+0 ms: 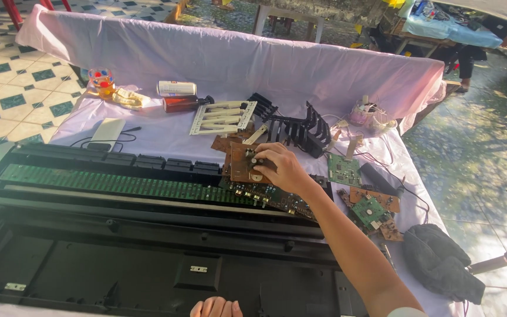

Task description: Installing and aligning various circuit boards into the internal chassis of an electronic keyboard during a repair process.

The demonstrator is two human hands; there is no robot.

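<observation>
Outdoors, lilac-draped table point(218, 64), tiled floor point(13, 88)

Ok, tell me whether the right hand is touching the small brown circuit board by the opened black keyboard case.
Touching. The head view shows the right hand with fingertips pressed on the brown circuit board, no gap between.

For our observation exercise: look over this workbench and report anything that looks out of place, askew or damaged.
The black keyboard casing lies opened, its long green circuit board bare. Loose boards and detached white keys lie scattered askew on the cloth. The right hand rests on a brown board propped crookedly.
</observation>
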